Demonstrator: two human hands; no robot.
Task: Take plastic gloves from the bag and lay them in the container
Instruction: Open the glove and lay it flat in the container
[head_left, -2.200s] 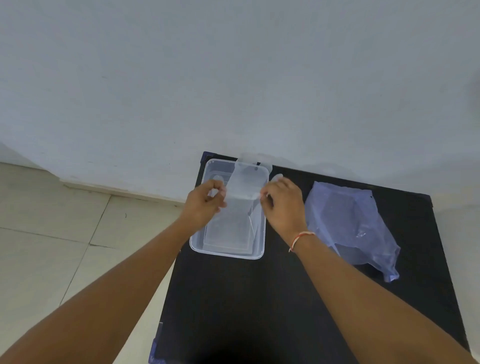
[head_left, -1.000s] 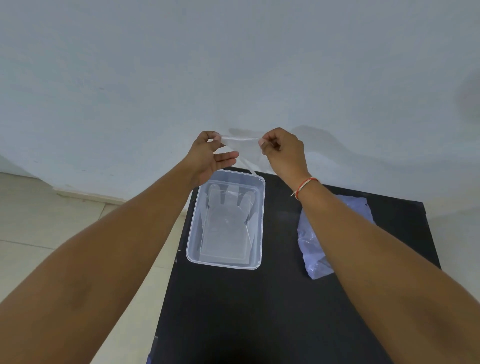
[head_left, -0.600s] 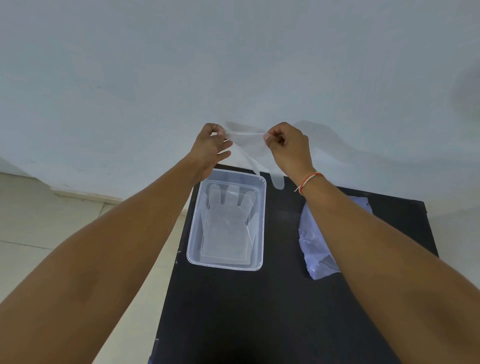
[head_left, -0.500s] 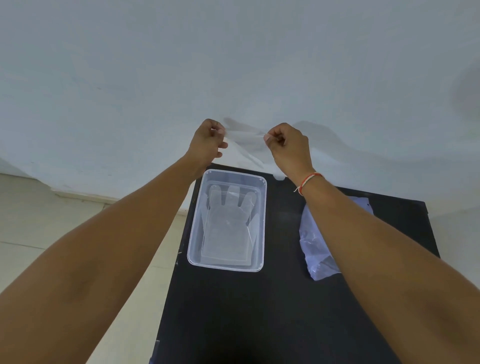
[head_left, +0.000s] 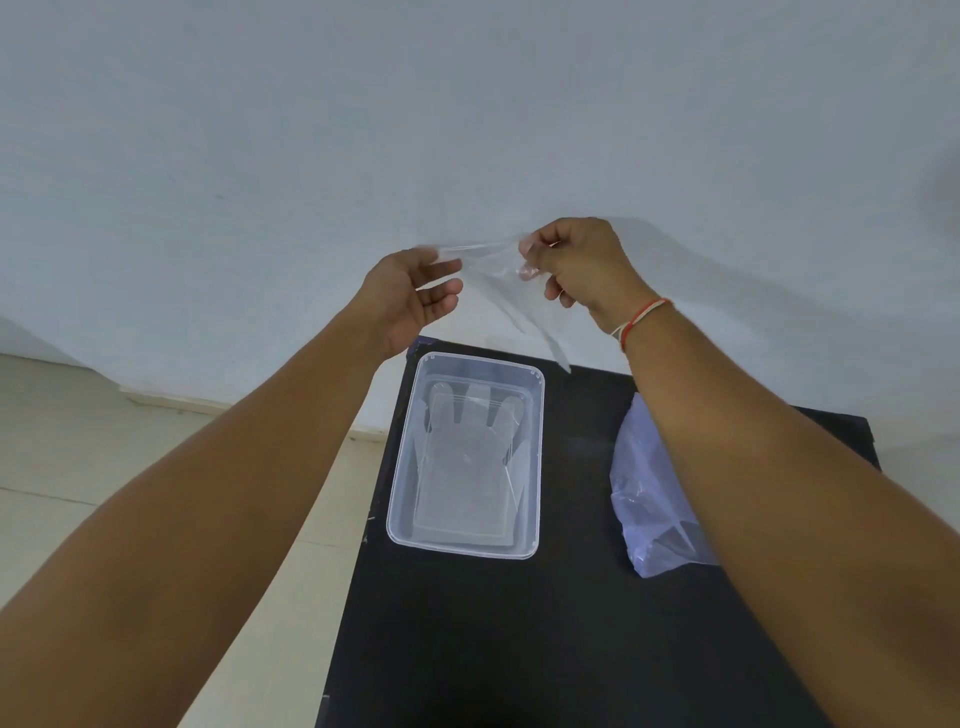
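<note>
Sitting on black table against pale wall, tiled floor at left: clear container with gloves inside, bag near right edge. Pinching raised glove with right hand; left hand touching it, fingers loosely spread.

Both arms reach forward and upward, forearms bare, the hands raised side by side and near each other, with a gap between them. The left hand is turned palm toward the right, its fingers nearly straight and loosely spread; whether its thumb pinches anything is blurred. The right hand is curled, knuckles up, thumb and forefinger pinched together at its left edge, the other fingers folded under. A red and white thread band circles the right wrist.
</note>
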